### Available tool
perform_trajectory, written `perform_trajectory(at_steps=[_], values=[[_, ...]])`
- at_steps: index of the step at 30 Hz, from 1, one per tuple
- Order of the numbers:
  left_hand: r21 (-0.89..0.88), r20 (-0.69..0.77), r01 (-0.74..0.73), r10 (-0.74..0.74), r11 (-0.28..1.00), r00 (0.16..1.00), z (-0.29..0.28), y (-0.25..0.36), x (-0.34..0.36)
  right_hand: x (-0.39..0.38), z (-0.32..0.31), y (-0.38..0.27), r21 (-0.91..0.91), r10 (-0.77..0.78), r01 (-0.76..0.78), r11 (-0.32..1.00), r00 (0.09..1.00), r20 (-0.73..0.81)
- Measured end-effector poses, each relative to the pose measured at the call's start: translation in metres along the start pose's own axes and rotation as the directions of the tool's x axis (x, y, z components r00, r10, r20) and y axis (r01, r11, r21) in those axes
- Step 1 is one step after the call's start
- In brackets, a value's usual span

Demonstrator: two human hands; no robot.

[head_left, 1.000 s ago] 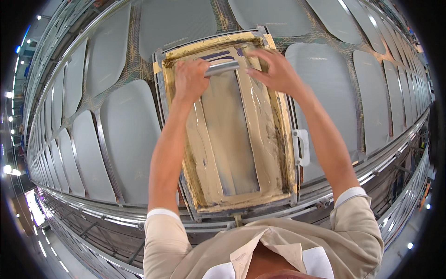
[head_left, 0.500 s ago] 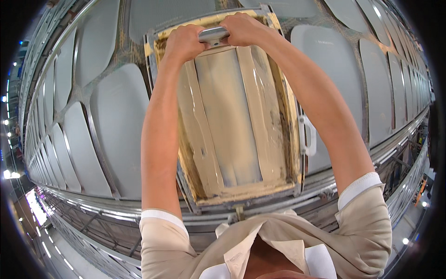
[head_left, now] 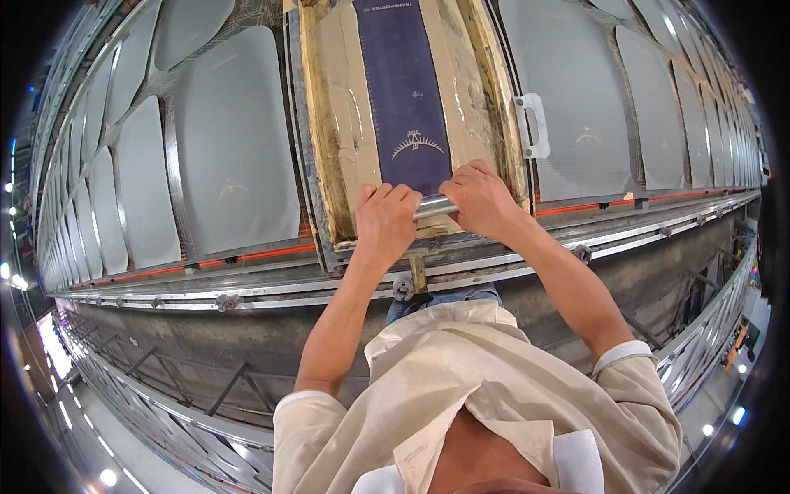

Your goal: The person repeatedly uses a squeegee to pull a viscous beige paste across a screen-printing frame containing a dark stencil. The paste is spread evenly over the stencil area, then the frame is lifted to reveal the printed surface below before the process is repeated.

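Observation:
A metal-handled squeegee (head_left: 434,207) lies across the near end of a screen-printing frame (head_left: 309,140), gripped from both sides. My left hand (head_left: 387,221) is closed around its left part, my right hand (head_left: 485,202) around its right part. Between the frame's walls, a dark violet-blue strip (head_left: 407,82) runs down the middle of the screen, with a pale arched emblem near its lower end. Thick beige ink (head_left: 350,107) borders this strip on both sides. The squeegee's blade is mostly hidden by my hands and its handle.
Grey rounded panels (head_left: 234,148) lie in rows left and right of the frame. A white handle (head_left: 535,126) sticks out from the frame's right side. Metal rails (head_left: 477,265) run along the table's near edge, just in front of my body.
Both hands have drawn the squeegee from the frame's far end to its near end. The middle strip, beige before, now shows dark violet-blue with a pale emblem.

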State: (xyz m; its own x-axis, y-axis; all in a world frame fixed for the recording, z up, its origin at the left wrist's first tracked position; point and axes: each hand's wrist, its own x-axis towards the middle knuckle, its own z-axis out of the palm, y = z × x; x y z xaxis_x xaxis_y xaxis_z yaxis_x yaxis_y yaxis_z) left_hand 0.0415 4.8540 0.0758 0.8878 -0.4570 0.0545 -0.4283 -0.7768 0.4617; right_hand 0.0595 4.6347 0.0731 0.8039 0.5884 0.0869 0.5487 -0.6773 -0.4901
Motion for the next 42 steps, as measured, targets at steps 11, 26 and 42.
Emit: perform_trajectory(at_steps=[11, 26, 42], values=[[0.146, -0.043, -0.044, 0.051, 0.988, 0.998, -0.05, -0.118, 0.26, 0.223, -0.07, 0.158, -0.101, 0.106, -0.102, 0.99, 0.994, 0.033], [0.1, 0.021, 0.102, -0.105, 0.99, 0.994, -0.064, -0.179, 0.385, 0.342, -0.095, 0.228, -0.096, 0.202, -0.192, 0.977, 0.974, 0.104], [0.07, -0.127, -0.007, 0.016, 0.998, 0.992, 0.012, -0.003, 0.002, 0.005, -0.016, 0.0, 0.049, 0.094, -0.104, 0.993, 0.978, 0.186]])
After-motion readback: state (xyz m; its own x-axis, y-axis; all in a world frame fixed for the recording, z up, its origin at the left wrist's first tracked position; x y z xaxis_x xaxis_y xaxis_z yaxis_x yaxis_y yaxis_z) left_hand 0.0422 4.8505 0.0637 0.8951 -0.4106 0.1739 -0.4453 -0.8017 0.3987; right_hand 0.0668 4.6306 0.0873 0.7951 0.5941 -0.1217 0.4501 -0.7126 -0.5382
